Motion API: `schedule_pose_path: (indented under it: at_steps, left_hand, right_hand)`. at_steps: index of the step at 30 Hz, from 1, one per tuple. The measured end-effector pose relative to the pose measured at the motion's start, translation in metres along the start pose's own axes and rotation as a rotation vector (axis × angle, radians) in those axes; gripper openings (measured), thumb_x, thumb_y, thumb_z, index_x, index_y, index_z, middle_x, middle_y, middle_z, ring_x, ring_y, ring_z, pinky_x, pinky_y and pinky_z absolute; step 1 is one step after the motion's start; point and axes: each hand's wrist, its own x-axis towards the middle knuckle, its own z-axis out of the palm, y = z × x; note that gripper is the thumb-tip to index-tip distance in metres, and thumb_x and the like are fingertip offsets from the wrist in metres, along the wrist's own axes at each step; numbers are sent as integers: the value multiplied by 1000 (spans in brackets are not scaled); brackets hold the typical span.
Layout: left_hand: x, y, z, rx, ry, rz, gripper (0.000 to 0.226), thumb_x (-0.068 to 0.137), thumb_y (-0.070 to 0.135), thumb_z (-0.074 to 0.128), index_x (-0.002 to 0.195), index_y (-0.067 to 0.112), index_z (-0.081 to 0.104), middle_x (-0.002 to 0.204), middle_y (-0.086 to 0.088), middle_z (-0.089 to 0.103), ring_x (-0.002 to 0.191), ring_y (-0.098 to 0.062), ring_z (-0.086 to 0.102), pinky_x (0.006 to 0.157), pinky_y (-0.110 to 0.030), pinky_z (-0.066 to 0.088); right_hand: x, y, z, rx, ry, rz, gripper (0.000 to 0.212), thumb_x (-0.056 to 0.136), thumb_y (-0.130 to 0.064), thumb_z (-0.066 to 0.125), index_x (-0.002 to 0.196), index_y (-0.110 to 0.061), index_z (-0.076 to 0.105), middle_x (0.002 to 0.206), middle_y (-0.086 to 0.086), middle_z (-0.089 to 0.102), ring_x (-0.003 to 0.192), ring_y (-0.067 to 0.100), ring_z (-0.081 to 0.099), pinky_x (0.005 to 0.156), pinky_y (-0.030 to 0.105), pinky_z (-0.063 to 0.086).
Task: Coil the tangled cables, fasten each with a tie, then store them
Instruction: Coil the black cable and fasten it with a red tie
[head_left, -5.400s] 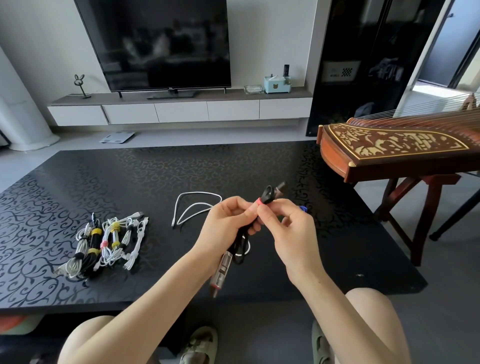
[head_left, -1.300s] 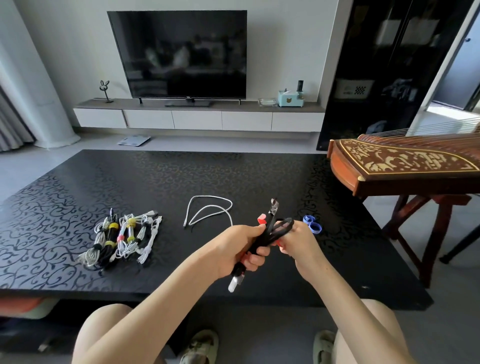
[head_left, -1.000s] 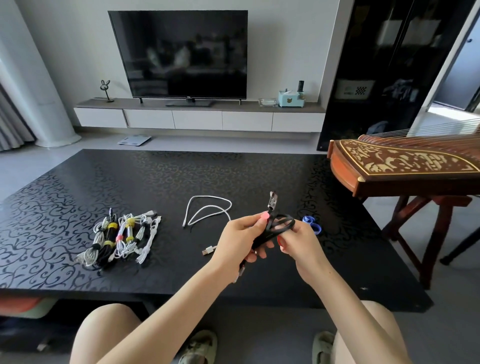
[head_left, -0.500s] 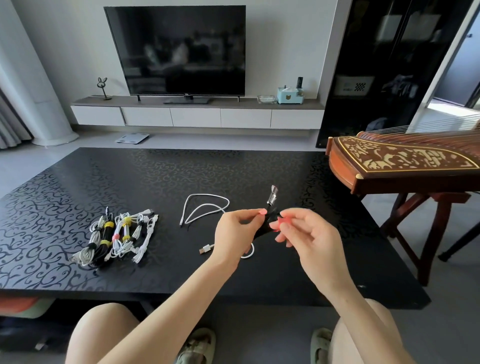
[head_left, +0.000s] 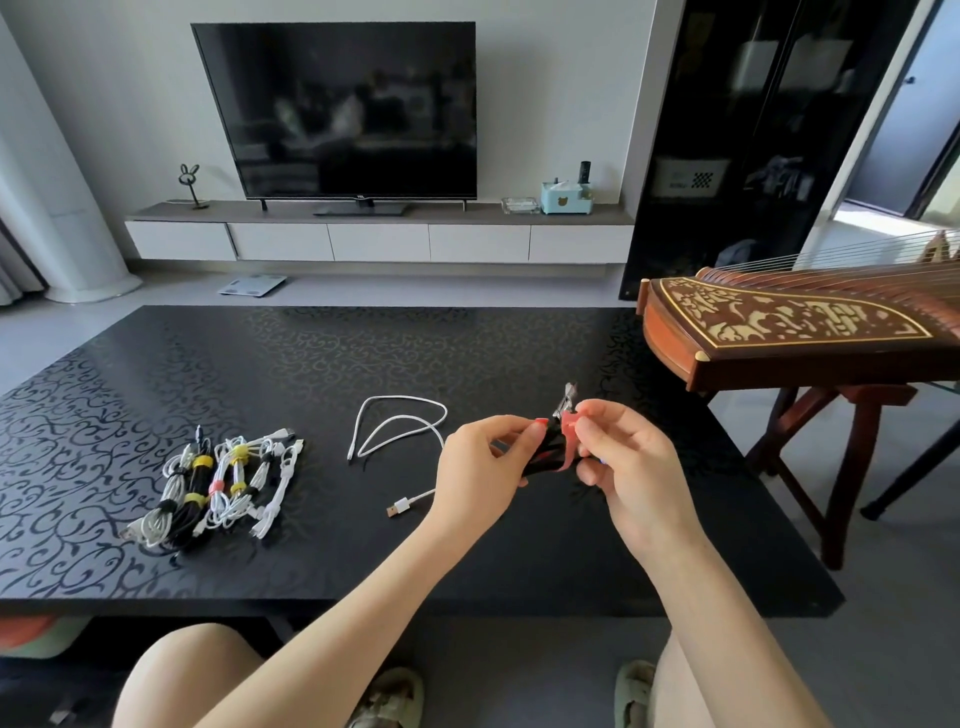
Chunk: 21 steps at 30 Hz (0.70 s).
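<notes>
Cable coil (head_left: 546, 453) aslant, plug (head_left: 567, 399) toward upper right

TV (head_left: 337, 104) on low cabinet (head_left: 379, 241); zither (head_left: 779, 327) on stand (head_left: 852, 467), R of table (head_left: 363, 353).

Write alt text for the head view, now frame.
Over a black table, the left hand holds a coiled black cable while the right hand pinches a red tie looped around it. A loose white cable lies on the table behind the hands, and a pile of tied cables sits farther left.
</notes>
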Motion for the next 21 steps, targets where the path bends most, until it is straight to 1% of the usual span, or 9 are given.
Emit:
schedule_pose_path:
  at_steps: [2,5,7,9,11,13,17,19,21]
  left_hand:
    - [0,-1,2,47,11,15,13,91,32,60,84,37,70,71,18,67,55,-7,65,59,-24,52]
    - [1,-1,4,119,33,34,13,91,32,60,89,33,73,66,23,63,57,-3,63,56,-17,47]
    - [1,-1,5,147,44,50,14,90,32,60,90,33,74,60,29,59,57,1,60,53,-11,40]
    - [0,-1,5,181,56,75,15,90,33,60,89,32,74,56,31,55,55,4,58,51,-8,35]
    - [0,-1,6,229,66,110,15,91,32,59,90,32,75,55,28,53,55,6,55,52,-6,35]
    - [-1,0,7,282,83,158,16,91,30,59,90,31,75,59,24,54,56,7,52,54,-6,35]
    - [-3,1,8,361,114,227,16,92,29,59,90,29,75,73,13,66,61,-1,52,55,-8,33]
    - [-3,2,9,373,123,230,15,92,29,60,91,29,75,77,10,68,63,-2,51,55,-8,32]
    - [-3,2,9,373,127,229,15,92,29,59,92,28,75,78,10,68,64,-2,52,56,-8,32]
  right_hand:
    - [1,0,0,-18,9,-9,15,88,-3,60,91,-11,72,80,3,72,61,9,58,47,19,45]
    - [2,-1,2,-43,34,-34,16,88,-1,60,99,-7,70,85,4,74,65,10,60,49,19,46]
    - [2,0,4,-75,58,-48,17,88,0,60,99,-9,69,84,4,75,66,10,62,50,19,47]
    - [2,2,6,-97,80,-60,16,88,-1,61,96,-10,70,81,2,75,66,9,63,50,18,48]
    - [2,3,7,-127,96,-75,13,87,-3,62,92,-11,71,81,0,75,65,8,63,50,18,48]
    - [3,4,9,-141,111,-83,13,87,-4,63,90,-13,72,80,0,74,64,7,63,50,18,47]
    - [4,10,12,-169,140,-102,13,88,-5,63,88,-14,73,79,-2,74,63,6,62,49,17,47]
    - [4,13,11,-252,151,-157,12,89,-8,63,89,-15,72,78,-5,74,62,4,63,49,16,47]
    - [3,16,9,-381,157,-253,11,90,-9,62,92,-12,72,77,-5,73,61,1,62,50,14,47]
